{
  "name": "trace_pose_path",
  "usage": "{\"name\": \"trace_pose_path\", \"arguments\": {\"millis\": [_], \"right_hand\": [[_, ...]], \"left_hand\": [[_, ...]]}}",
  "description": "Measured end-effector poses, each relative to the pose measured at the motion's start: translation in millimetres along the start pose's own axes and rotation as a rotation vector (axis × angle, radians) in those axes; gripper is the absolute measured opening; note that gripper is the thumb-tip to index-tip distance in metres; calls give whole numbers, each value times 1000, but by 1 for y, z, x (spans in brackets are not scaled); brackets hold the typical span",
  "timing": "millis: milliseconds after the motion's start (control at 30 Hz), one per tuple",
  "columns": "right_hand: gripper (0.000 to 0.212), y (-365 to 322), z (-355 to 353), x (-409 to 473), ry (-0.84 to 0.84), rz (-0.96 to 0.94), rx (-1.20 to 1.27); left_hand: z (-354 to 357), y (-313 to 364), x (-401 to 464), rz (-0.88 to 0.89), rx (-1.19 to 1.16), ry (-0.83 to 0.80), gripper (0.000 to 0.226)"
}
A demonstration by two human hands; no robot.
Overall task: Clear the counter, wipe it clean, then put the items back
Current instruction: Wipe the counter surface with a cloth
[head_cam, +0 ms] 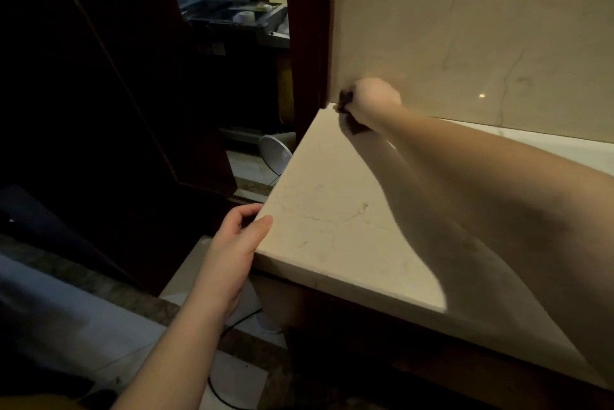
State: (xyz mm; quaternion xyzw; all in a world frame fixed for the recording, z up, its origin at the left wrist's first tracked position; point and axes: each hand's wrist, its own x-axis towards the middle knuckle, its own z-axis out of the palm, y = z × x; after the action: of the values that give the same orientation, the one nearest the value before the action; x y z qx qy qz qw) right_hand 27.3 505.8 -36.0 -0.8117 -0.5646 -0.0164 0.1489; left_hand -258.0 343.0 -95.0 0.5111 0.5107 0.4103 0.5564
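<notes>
The cream marble counter (332,210) runs from the lower right up to a corner against the tiled wall. My right hand (373,99) reaches across it to that far left corner, fist closed on a small dark cloth (349,117) pressed onto the counter by the wall. My left hand (237,243) grips the counter's near left edge, thumb on top and fingers under the lip. No loose items show on the visible part of the counter.
A dark wooden door frame (309,44) stands at the counter's left end. Beyond it is a cart with a tray holding a paper roll (244,16). A white round fan (275,154) and a black cable (232,326) sit on the floor below.
</notes>
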Motion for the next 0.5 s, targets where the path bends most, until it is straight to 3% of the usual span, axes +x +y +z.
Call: {"name": "trace_pose_path", "arguments": {"millis": [300, 500], "right_hand": [[15, 95, -21, -38, 0, -24, -102], [19, 78, -19, -28, 23, -15, 25]], "left_hand": [[-8, 11, 6, -36, 129, -92, 17], [-3, 30, 17, 0, 258, -76, 18]]}}
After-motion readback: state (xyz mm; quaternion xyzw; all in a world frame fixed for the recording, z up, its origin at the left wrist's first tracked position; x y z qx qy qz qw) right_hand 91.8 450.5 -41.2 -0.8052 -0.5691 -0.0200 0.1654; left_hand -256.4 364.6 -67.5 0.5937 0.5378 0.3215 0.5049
